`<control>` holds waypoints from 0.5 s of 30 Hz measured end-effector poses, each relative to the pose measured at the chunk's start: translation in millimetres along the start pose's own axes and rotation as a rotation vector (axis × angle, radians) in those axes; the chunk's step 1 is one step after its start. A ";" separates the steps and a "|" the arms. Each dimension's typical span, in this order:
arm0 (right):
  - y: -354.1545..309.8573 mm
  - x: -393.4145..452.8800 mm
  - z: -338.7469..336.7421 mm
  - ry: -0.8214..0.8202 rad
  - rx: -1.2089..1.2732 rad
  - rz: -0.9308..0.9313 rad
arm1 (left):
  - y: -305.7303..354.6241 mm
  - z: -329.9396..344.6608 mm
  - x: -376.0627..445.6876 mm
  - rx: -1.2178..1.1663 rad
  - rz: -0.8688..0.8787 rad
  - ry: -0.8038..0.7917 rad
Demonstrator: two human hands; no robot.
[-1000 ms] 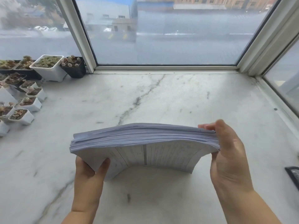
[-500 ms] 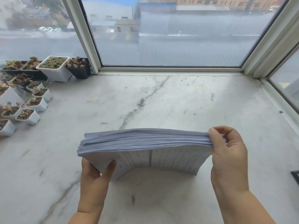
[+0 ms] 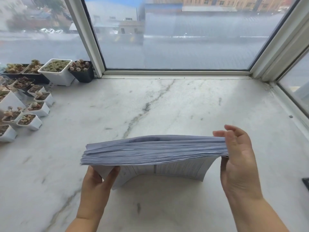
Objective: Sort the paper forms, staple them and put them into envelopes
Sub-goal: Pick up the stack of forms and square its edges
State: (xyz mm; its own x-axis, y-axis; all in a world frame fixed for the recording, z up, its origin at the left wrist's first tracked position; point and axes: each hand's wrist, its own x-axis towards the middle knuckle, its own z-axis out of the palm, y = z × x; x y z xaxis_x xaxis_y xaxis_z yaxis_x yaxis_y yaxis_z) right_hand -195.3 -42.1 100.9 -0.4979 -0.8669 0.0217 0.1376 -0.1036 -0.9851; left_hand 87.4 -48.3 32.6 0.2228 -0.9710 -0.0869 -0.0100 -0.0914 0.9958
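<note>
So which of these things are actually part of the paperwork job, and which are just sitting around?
Part of the job:
- stack of paper forms, stood on edge on the marble sill
- left hand, gripping its lower left corner
- right hand, fingers relaxed against its right end

Just lying about:
- small potted succulents, far left
- dark object at the right edge, too cut off to identify

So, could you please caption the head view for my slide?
Both hands hold a thick paper stack above a marble sill.

A white marble tabletop [image 3: 192, 104] with grey veins runs to the window frames along its far and right edges. Small square white and black plastic pots of succulents [image 3: 30, 104] cluster at its far left corner and left edge. A dark flat object [image 3: 306, 182], cut off, lies at the right edge.
</note>
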 end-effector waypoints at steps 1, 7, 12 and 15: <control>1.5 4.9 -8.6 -0.107 0.050 0.031 | 0.0 -1.6 1.4 0.004 -0.013 -0.015; 31.2 31.8 -47.3 -0.524 -0.393 0.200 | -3.3 -3.3 10.9 0.012 0.001 -0.065; 59.2 51.1 -30.7 -0.428 -0.290 0.281 | -7.0 -0.8 16.2 0.015 0.049 -0.023; 63.1 59.9 -19.4 -0.458 -0.245 0.279 | -7.5 4.3 17.1 0.010 0.077 0.019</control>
State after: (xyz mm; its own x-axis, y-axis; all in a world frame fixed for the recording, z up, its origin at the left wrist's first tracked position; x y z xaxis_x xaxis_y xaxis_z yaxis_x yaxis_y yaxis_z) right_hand -233.1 -91.2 36.7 -0.0431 -0.9731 -0.2264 -0.0188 0.2274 -0.9736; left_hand 87.0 -65.2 23.5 0.2399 -0.9708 -0.0090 -0.0372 -0.0184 0.9991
